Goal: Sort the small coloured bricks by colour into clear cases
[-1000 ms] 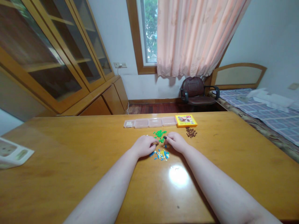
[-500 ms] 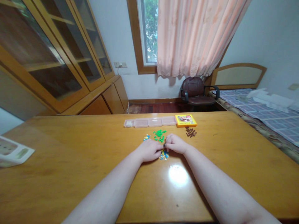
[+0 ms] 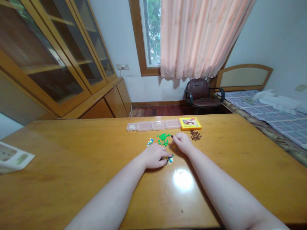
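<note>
My left hand [image 3: 154, 156] lies curled on the wooden table [image 3: 72, 153], its fingers over a small heap of blue and yellow pieces [image 3: 169, 159]. My right hand [image 3: 182, 142] sits further out, fingers pinched on a tiny dark piece beside the green pieces [image 3: 163, 138]. A second small cluster of blue and yellow pieces [image 3: 150, 141] lies left of the green ones. A pile of brown pieces [image 3: 196, 135] is just right of my right hand.
A clear compartment tray [image 3: 153, 125] and a yellow box [image 3: 190, 123] stand near the table's far edge. A white container [image 3: 11, 157] sits at the left edge. Beyond are a glass-door cabinet [image 3: 55, 57], a chair [image 3: 202, 94] and a bed [image 3: 275, 118].
My right hand has moved away from the blue and yellow heap toward the green pieces with a dark piece pinched. My left hand slid right onto the heap, uncovering the small cluster at left.
</note>
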`<action>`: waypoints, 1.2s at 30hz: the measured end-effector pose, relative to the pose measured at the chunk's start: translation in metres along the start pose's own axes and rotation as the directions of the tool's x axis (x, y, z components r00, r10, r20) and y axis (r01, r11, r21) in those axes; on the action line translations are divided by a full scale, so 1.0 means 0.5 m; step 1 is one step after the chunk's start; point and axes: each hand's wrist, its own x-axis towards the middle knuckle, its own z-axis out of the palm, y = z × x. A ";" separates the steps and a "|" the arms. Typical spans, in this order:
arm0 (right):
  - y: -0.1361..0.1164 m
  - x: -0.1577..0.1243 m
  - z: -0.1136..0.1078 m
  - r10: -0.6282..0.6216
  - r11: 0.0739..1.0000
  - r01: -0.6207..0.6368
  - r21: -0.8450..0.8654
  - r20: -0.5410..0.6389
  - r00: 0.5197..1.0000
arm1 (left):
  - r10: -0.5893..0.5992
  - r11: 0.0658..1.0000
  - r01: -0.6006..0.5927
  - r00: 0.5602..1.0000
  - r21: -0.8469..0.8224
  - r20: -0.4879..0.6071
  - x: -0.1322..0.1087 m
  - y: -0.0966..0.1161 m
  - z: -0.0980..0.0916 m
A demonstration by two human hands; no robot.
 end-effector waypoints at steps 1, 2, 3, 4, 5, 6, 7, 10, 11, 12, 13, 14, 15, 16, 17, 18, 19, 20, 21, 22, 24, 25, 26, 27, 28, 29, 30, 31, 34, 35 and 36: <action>0.000 0.000 0.001 0.004 1.000 -0.004 -0.003 -0.014 1.000 | -0.004 1.000 0.004 1.000 0.001 -0.002 0.001 0.002 -0.002; -0.001 -0.001 0.002 0.005 1.000 -0.006 -0.008 -0.025 1.000 | -0.007 1.000 0.007 1.000 0.000 -0.010 0.002 0.005 -0.003; -0.001 -0.001 0.003 0.005 1.000 -0.005 -0.011 -0.033 0.999 | -0.005 1.000 0.005 1.000 -0.002 -0.021 0.002 0.007 -0.005; -0.001 -0.001 0.004 0.004 1.000 -0.004 -0.008 -0.037 0.999 | -0.002 1.000 0.002 0.999 -0.002 -0.034 0.002 0.009 -0.005; -0.001 -0.001 0.005 0.004 1.000 -0.004 0.000 -0.038 0.999 | -0.001 1.000 0.001 0.999 0.000 -0.046 0.002 0.010 -0.005; -0.001 -0.002 0.005 0.005 1.000 -0.005 0.015 -0.036 0.999 | -0.002 1.000 0.002 0.999 0.002 -0.054 0.002 0.011 -0.004; -0.001 -0.001 0.005 0.009 0.999 -0.008 0.034 -0.033 0.999 | -0.010 1.000 0.010 0.998 0.004 -0.056 0.001 0.011 -0.001; 0.001 -0.001 0.006 0.023 0.995 -0.019 0.093 -0.052 0.998 | -0.067 0.998 0.067 0.997 0.003 -0.048 0.001 0.008 0.013; 0.002 -0.001 0.006 0.030 0.994 -0.022 0.110 -0.076 0.997 | -0.094 0.996 0.095 0.994 0.002 -0.046 0.002 0.005 0.019; 0.004 0.000 0.006 0.038 0.992 -0.024 0.126 -0.104 0.994 | -0.128 0.992 0.128 0.991 0.004 -0.046 0.003 0.002 0.025; 0.005 0.000 0.006 0.045 0.990 -0.026 0.141 -0.132 0.990 | -0.165 0.986 0.166 0.985 0.007 -0.048 0.004 0.000 0.031; 0.006 -0.001 0.007 0.052 0.988 -0.028 0.155 -0.153 0.987 | -0.203 0.979 0.203 0.978 0.012 -0.048 0.006 -0.003 0.036; 0.007 -0.001 0.007 0.058 0.986 -0.030 0.165 -0.166 0.984 | -0.235 0.971 0.236 0.971 0.018 -0.045 0.008 -0.006 0.042; 0.007 -0.001 0.007 0.060 0.985 -0.031 0.172 -0.169 0.984 | -0.261 0.965 0.262 0.965 0.023 -0.039 0.010 -0.008 0.046; 0.007 -0.001 0.008 0.059 0.984 -0.030 0.175 -0.167 0.984 | -0.278 0.960 0.279 0.960 0.025 -0.033 0.011 -0.009 0.049; 0.006 -0.002 0.008 0.058 0.984 -0.029 0.175 -0.164 0.985 | -0.288 0.957 0.289 0.957 0.026 -0.027 0.012 -0.010 0.051; 0.006 -0.002 0.008 0.057 0.984 -0.028 0.174 -0.161 0.985 | -0.294 0.955 0.294 0.956 0.025 -0.024 0.012 -0.011 0.051; 0.005 -0.002 0.008 0.057 0.985 -0.029 0.173 -0.161 0.985 | -0.296 0.955 0.296 0.955 0.023 -0.025 0.012 -0.011 0.051; 0.005 -0.002 0.007 0.060 0.985 -0.032 0.172 -0.160 0.985 | -0.293 0.956 0.294 0.956 0.019 -0.026 0.011 -0.012 0.049; 0.004 -0.002 0.007 0.065 0.984 -0.037 0.173 -0.160 0.985 | -0.287 0.958 0.288 0.957 0.015 -0.028 0.009 -0.012 0.046; 0.005 -0.002 0.007 0.080 0.983 -0.051 0.178 -0.163 0.983 | -0.262 0.965 0.262 0.965 0.000 -0.027 0.005 -0.015 0.040; 0.006 -0.002 0.007 0.088 0.982 -0.057 0.182 -0.166 0.982 | -0.244 0.970 0.244 0.969 -0.010 -0.027 0.003 -0.017 0.035; 0.007 -0.002 0.007 0.093 0.981 -0.061 0.186 -0.169 0.981 | -0.226 0.974 0.225 0.974 -0.019 -0.028 0.001 -0.018 0.031; 0.008 -0.002 0.007 0.097 0.980 -0.064 0.189 -0.170 0.981 | -0.207 0.978 0.206 0.978 -0.027 -0.032 -0.001 -0.020 0.026; 0.008 -0.002 0.007 0.100 0.979 -0.066 0.191 -0.171 0.980 | -0.186 0.982 0.185 0.982 -0.032 -0.039 -0.002 -0.020 0.021; 0.009 -0.002 0.007 0.102 0.979 -0.068 0.193 -0.171 0.980 | -0.165 0.986 0.163 0.985 -0.037 -0.048 -0.002 -0.020 0.017; 0.009 -0.002 0.007 0.103 0.979 -0.069 0.192 -0.172 0.980 | -0.145 0.989 0.142 0.988 -0.042 -0.058 -0.001 -0.017 0.013; 0.009 -0.002 0.007 0.102 0.979 -0.069 0.191 -0.173 0.980 | -0.124 0.992 0.121 0.990 -0.047 -0.065 0.000 -0.012 0.011; 0.008 -0.002 0.006 0.105 0.980 -0.069 0.189 -0.184 0.977 | -0.052 0.997 0.050 0.998 -0.062 -0.026 0.010 0.016 0.018; 0.008 -0.001 0.005 0.106 0.979 -0.069 0.192 -0.189 0.976 | -0.032 0.997 0.032 0.999 -0.066 0.009 0.015 0.029 0.024; 0.007 -0.001 0.004 0.107 0.978 -0.069 0.195 -0.194 0.975 | -0.029 0.997 0.032 0.999 -0.069 0.039 0.020 0.042 0.031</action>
